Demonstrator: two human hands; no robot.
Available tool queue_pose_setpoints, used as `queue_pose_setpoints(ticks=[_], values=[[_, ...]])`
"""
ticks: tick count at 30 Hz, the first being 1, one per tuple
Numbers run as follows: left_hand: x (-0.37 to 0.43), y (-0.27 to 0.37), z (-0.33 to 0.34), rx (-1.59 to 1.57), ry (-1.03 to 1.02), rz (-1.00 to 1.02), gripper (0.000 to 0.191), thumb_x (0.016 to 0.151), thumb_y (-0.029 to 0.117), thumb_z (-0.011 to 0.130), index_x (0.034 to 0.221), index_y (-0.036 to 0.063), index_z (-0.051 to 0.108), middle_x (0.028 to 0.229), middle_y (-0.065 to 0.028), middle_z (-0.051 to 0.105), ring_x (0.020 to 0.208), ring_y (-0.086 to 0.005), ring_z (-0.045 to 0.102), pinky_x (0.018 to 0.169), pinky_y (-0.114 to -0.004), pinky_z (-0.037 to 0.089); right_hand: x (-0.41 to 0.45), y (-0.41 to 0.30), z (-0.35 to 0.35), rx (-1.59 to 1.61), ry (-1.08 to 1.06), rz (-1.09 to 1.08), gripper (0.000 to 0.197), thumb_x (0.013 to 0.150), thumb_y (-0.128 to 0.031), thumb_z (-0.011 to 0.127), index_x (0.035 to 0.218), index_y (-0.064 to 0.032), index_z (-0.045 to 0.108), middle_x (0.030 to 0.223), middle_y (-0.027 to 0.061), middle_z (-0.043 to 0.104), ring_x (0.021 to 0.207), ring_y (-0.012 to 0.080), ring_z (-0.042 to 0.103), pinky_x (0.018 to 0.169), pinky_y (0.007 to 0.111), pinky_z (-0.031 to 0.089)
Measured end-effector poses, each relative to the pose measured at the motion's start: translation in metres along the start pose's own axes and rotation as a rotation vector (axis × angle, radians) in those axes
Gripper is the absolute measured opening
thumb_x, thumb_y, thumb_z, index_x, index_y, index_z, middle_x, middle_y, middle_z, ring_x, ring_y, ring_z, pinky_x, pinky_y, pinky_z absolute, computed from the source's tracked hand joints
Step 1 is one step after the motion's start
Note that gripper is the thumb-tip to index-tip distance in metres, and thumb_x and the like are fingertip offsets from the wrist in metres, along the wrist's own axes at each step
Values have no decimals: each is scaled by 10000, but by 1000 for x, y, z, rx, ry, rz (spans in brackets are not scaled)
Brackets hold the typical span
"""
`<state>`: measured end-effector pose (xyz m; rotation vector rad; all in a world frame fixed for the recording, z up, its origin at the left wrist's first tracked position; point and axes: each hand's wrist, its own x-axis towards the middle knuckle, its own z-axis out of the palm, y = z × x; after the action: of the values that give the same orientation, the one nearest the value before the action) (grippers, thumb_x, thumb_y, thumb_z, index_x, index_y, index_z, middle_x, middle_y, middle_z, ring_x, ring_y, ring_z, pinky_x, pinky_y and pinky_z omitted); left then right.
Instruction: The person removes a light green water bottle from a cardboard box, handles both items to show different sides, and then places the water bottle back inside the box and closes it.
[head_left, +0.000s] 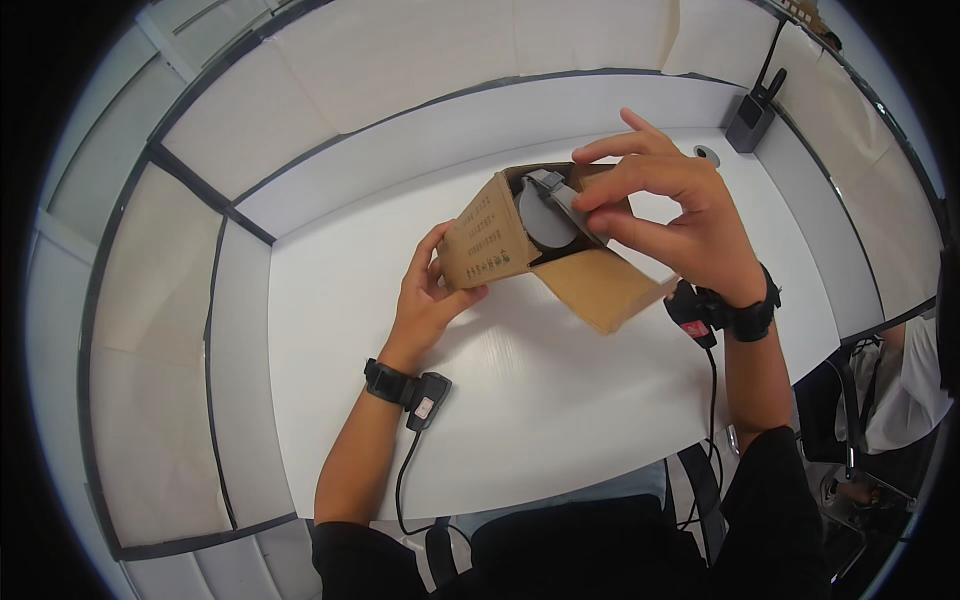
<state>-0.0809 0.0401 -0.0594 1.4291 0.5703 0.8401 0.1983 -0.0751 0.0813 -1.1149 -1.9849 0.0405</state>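
My left hand (429, 296) grips the closed end of a brown cardboard box (484, 232), which is held tilted above the white table. The box's open end faces right, with one flap (604, 289) hanging down. Inside sits a grey round-ended object (546, 217) with a grey strap or handle (556, 187) along its top; its exact kind is unclear. My right hand (675, 202) has thumb and index finger pinched on the grey strap-like part at the box opening, its other fingers raised.
Pale partition panels (480, 112) surround the white table (525, 420). A black device with antennas (748, 124) stands in the back right corner, near a round cable grommet (706, 156). Cables run from both wrist-worn devices. Another person (911, 382) sits at the far right.
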Motion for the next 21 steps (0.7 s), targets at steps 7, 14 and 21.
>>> queue_pose_setpoints(ticks=[7,14,21], values=[[0,3,1,-2,-14,-35,879,796,11,785,1559,77,353,1494,-63,428,1380,-246,459,1107,-393,438,1,1,9,69,98,-3,150,812,-73,817,937,-141,768,919,17,764,1157,240,687,1247,594,231],[0,-2,-1,6,-8,17,873,817,-34,793,1562,131,371,1370,-113,548,1262,-217,542,1017,-368,530,1,1,3,35,-39,-15,146,815,-60,807,928,-114,730,996,21,756,1238,275,658,1240,600,238],[-1,-3,-3,14,-6,-2,875,818,-25,801,1562,132,368,1349,-110,559,1271,-216,540,1006,-367,538,0,3,6,126,-21,-13,228,817,-36,799,1012,-113,708,1062,21,749,1213,282,661,1228,601,261]])
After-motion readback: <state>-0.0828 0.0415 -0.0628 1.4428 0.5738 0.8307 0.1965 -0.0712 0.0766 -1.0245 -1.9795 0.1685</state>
